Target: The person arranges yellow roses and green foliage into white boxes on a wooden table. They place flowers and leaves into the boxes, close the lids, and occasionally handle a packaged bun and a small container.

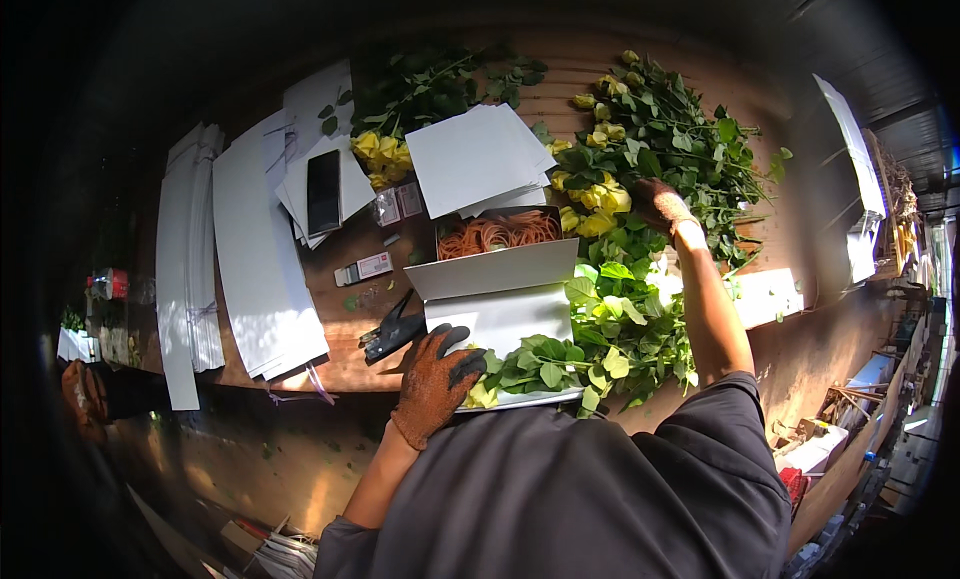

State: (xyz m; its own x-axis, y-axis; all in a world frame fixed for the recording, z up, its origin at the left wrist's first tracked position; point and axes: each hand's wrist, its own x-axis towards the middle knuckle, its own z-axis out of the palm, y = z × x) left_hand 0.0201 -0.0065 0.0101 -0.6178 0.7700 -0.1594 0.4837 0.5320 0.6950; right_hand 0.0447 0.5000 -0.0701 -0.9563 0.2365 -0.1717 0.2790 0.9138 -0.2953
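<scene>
Resting gloved hands on a bundle of yellow roses laid across a white sheet on the counter.

Left hand, in a brown glove, lies spread and flat on the near edge of the white sheet, touching the leafy stems of the rose bundle. Right hand, also gloved, reaches forward into the yellow blooms; whether it is pinching a stem cannot be told. Black stapler-like tool sits just left of the left hand. Open box of orange rubber bands stands beyond the sheet. Stacks of white paper and a dark phone lie to the left. More roses spread across the far side of the wooden counter.
</scene>
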